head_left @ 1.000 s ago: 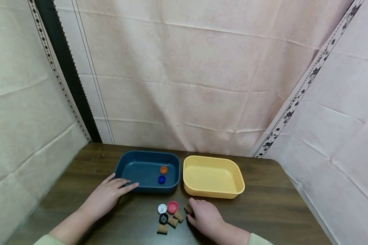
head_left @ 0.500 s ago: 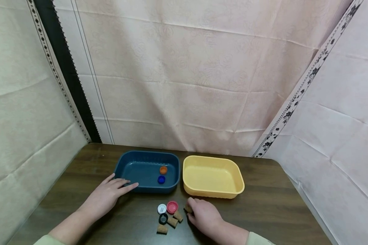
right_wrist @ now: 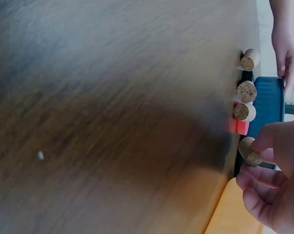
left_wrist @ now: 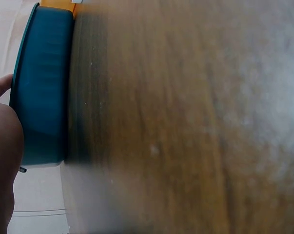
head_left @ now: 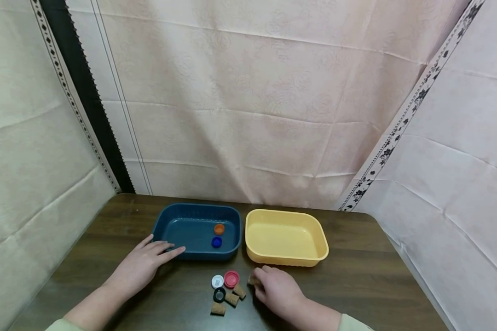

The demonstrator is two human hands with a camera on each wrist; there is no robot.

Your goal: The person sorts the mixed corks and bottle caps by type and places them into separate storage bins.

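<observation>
My right hand [head_left: 279, 290] pinches a cork [right_wrist: 250, 152] between thumb and fingers, low over the table just in front of the yellow tray [head_left: 287, 260]. Left of it lie several more corks, one of them a cork [head_left: 218, 308] nearest the front. Beside these are a red cap [head_left: 231, 279], a white cap [head_left: 217, 281] and a black ring-shaped cap [head_left: 219, 294]. My left hand [head_left: 142, 264] rests on the front left rim of the blue tray [head_left: 196, 256], fingers spread and relaxed. An orange cap [head_left: 219, 229] and a dark blue cap [head_left: 216, 242] sit inside that tray.
Both trays stand side by side toward the back of the brown wooden table [head_left: 356, 285]. Pale cloth [head_left: 240, 115] hangs behind the table and along both sides.
Both hands stay in nearly the same places, the right one still holding the cork. The whole head view has shifted slightly.
</observation>
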